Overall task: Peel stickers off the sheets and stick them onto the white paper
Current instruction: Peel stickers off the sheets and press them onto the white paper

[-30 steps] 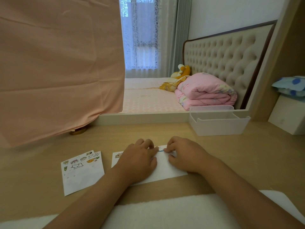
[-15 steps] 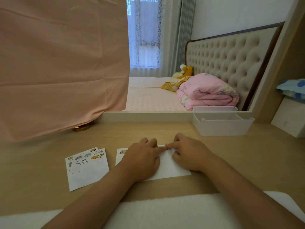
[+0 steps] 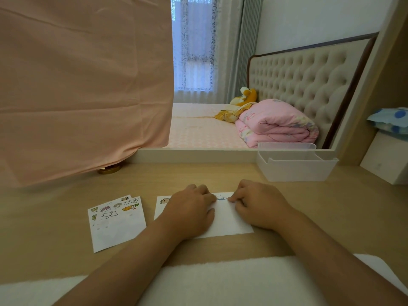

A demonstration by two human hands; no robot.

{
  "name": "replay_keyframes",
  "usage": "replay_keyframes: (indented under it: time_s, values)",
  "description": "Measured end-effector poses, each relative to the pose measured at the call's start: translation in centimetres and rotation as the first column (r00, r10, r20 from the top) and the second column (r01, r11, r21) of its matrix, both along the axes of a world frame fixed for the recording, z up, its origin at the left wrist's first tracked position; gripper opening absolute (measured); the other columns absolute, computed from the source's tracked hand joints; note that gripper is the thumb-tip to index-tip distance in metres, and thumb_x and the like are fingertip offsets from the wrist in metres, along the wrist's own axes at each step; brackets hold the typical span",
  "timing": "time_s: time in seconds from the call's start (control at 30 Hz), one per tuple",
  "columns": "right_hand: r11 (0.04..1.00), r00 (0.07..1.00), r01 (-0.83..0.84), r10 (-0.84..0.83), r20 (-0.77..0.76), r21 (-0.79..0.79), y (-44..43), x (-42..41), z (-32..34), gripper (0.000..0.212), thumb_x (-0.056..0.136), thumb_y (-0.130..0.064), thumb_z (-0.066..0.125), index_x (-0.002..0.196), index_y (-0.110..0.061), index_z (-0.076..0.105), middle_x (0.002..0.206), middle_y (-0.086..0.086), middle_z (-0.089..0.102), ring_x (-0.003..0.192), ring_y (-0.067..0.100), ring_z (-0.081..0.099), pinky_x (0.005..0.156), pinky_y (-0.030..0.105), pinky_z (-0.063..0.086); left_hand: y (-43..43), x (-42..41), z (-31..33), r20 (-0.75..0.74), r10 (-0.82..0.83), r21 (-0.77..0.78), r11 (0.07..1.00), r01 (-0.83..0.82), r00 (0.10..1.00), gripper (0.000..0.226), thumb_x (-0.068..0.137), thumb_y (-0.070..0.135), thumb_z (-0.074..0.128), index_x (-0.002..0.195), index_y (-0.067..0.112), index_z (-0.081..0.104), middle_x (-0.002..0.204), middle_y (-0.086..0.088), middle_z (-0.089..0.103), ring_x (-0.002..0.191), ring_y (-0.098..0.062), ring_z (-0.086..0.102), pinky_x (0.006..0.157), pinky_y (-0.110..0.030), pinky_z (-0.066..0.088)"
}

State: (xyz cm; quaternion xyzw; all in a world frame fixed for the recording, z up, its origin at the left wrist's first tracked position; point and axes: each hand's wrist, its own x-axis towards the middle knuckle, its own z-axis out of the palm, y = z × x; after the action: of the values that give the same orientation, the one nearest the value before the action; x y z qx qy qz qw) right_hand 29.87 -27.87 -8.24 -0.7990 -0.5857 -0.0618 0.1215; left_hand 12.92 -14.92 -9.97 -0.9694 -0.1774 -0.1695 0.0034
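Note:
A white paper [image 3: 227, 220] lies on the wooden desk in front of me. A brown bear sticker [image 3: 164, 200] sits at its far left corner, and a small white-and-blue sticker [image 3: 220, 197] is on its far edge. My left hand [image 3: 189, 209] rests on the paper's left half, fingertips just left of that small sticker. My right hand [image 3: 258, 204] rests on the right half, fingers bent, index fingertip touching the paper beside the sticker. Two overlapping sticker sheets [image 3: 117, 219] with several cartoon stickers lie to the left, untouched.
A white plastic bin [image 3: 295, 171] stands at the desk's back right. A pink cloth [image 3: 84, 85] hangs over the back left, with a gold base [image 3: 109, 170] under it. A white towel [image 3: 220, 281] covers the desk's near edge. A white box [image 3: 386, 162] stands far right.
My fingertips met over the small sticker half a second ago. They have drawn slightly apart, and the sticker shows flat on the paper between them.

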Motion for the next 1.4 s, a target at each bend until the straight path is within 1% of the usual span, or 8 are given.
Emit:
replay_keyframes:
  time_s: [0.3,0.43,0.6,0.73,0.87,1.07,1.2,1.4]
  values:
    - [0.992,0.995,-0.072,0.078,-0.059,0.106,1.1,-3.2,0.7,0.026,0.094,-0.035,0.055,0.116,-0.037,0.068,0.107,-0.013,0.062,0.090,0.008,0.060,0.078,0.026,0.048,0.8,-1.1,1.4,0.210,-0.002,-0.250,0.967,0.056,0.978,0.029,0.096,0.032,0.058,0.120,0.020,0.067,0.118,0.007,0.057,0.113,-0.008,0.047,0.090,-0.022,0.042]
    - [0.988,0.983,-0.122,0.133,-0.129,0.091,2.4,-5.4,1.8,0.027,0.096,-0.033,0.054,0.120,-0.036,0.067,0.108,-0.015,0.062,0.091,0.005,0.056,0.081,0.024,0.047,2.4,-3.9,3.9,0.146,0.077,-0.226,0.973,-0.043,0.986,0.023,0.100,0.023,0.053,0.119,0.024,0.066,0.116,0.009,0.058,0.107,-0.007,0.052,0.086,-0.020,0.041]
    - [0.979,0.938,-0.194,0.205,-0.279,0.066,5.1,-9.5,2.9,0.029,0.095,-0.031,0.056,0.122,-0.038,0.064,0.107,-0.017,0.064,0.102,0.006,0.058,0.091,0.031,0.050,5.0,-11.2,5.4,0.021,0.209,-0.262,0.945,-0.196,0.978,0.034,0.096,0.009,0.053,0.123,0.029,0.062,0.116,0.013,0.057,0.104,-0.004,0.053,0.089,-0.020,0.044]
    - [0.971,0.883,-0.237,0.228,-0.411,0.030,7.4,-12.5,2.8,0.031,0.094,-0.031,0.060,0.124,-0.040,0.059,0.103,-0.017,0.065,0.096,0.006,0.059,0.087,0.032,0.052,5.7,-15.7,5.1,-0.079,0.227,-0.280,0.929,-0.240,0.971,0.043,0.092,0.027,0.060,0.135,0.033,0.054,0.136,0.014,0.051,0.124,-0.006,0.044,0.105,-0.026,0.037]
    - [0.972,0.842,-0.236,0.209,-0.498,0.009,9.1,-14.5,2.0,0.032,0.093,-0.030,0.059,0.120,-0.046,0.055,0.102,-0.015,0.063,0.090,0.006,0.060,0.079,0.029,0.051,5.8,-17.5,3.3,-0.190,0.207,-0.193,0.951,-0.243,0.960,0.070,0.089,0.056,0.060,0.151,0.034,0.036,0.151,0.013,0.040,0.135,-0.007,0.036,0.109,-0.024,0.030]
    - [0.973,0.703,-0.167,0.232,-0.672,0.161,10.1,-15.6,0.9,0.030,0.090,-0.019,0.071,0.111,-0.039,0.066,0.097,-0.003,0.067,0.086,0.005,0.063,0.075,0.020,0.045,6.5,-17.8,2.3,-0.024,0.191,-0.279,0.941,-0.190,0.981,0.058,0.086,0.052,0.068,0.139,0.037,0.053,0.131,0.017,0.055,0.113,-0.004,0.047,0.097,-0.024,0.041]
    - [0.939,0.605,-0.162,0.338,-0.721,0.304,10.0,-15.7,1.2,0.038,0.084,0.001,0.074,0.103,-0.031,0.073,0.096,0.007,0.071,0.062,0.000,0.057,0.063,0.013,0.045,6.8,-17.9,2.4,0.140,0.196,-0.331,0.933,-0.141,0.970,0.050,0.076,0.044,0.080,0.123,0.040,0.063,0.112,0.026,0.059,0.101,0.002,0.053,0.090,-0.028,0.049]
    - [0.870,0.615,-0.120,0.443,-0.653,0.478,9.3,-15.0,2.5,0.046,0.081,0.000,0.079,0.088,-0.046,0.076,0.085,-0.011,0.070,0.054,0.009,0.049,0.057,0.017,0.046,5.7,-17.9,2.8,0.300,0.222,-0.350,0.930,-0.110,0.928,0.067,0.079,0.047,0.078,0.139,0.040,0.051,0.129,0.030,0.049,0.113,0.006,0.047,0.099,-0.021,0.041]
